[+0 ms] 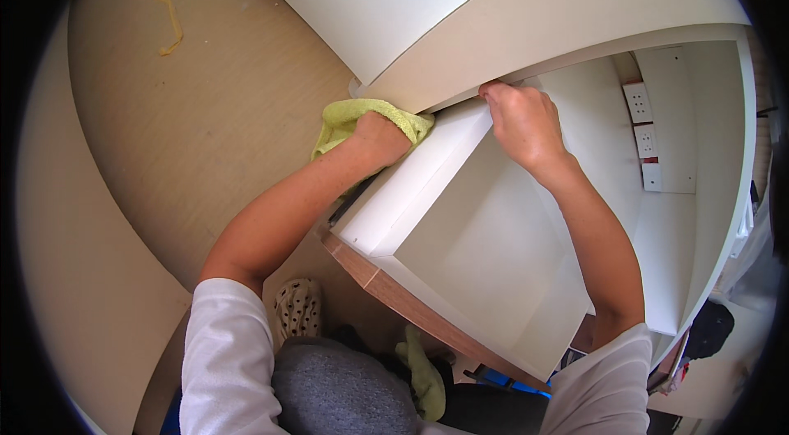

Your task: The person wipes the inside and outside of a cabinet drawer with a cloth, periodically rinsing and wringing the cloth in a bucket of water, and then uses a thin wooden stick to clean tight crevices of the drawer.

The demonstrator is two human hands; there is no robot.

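Observation:
My left hand (381, 136) is wrapped in a lime-green terry cloth (339, 117), its fingers hidden in the folds. The cloth lies against the outer side of a pulled-out white drawer (394, 188) with a wood-patterned front, by the lower edge of a cream cabinet panel (481, 34). My right hand (524, 121) is at the drawer's far corner, with bent fingertips at the gap under that panel's edge. Whether it grips anything cannot be told. A second green cloth (425, 376) hangs near my lap.
White power sockets (638, 102) line the inside of the open cabinet compartment at the right. A yellowish strip (172, 22) lies on the floor at the upper left. A perforated clog (299, 308) shows below my left forearm. A pale curved panel (92, 219) borders the left side.

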